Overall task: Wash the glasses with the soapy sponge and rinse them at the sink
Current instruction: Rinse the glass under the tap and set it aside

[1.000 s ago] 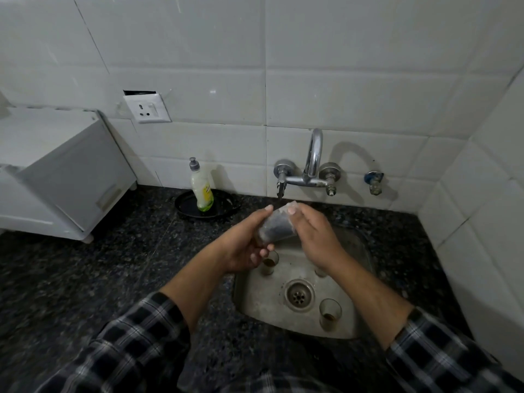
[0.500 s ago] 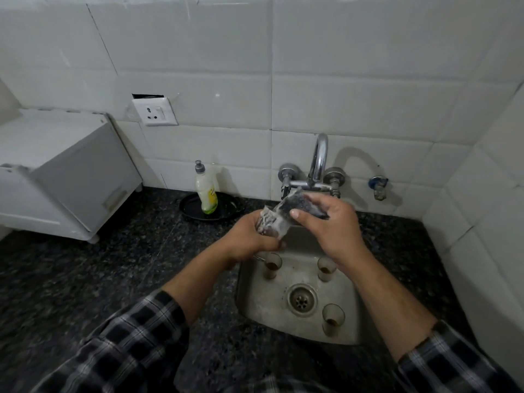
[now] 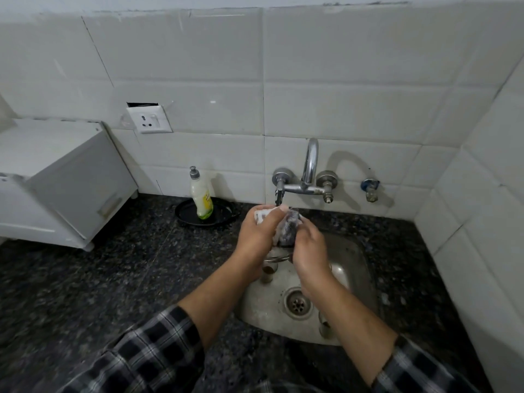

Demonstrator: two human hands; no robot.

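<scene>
Both hands meet over the steel sink, just below the tap spout. My left hand grips a small glass smeared with white foam. My right hand grips a dark grey soapy sponge and presses it against the glass. Another small glass stands in the basin under my left wrist. A further glass near the front rim is partly hidden by my right forearm.
The chrome wall tap rises behind the sink, with a small valve to its right. A dish soap bottle stands on a black plate at the back left. A white cabinet sits on the dark granite counter.
My right hand has swung from the top of the glass down to its right side with the sponge. Both hands sit slightly closer to the tap, and the view has tilted upward.
</scene>
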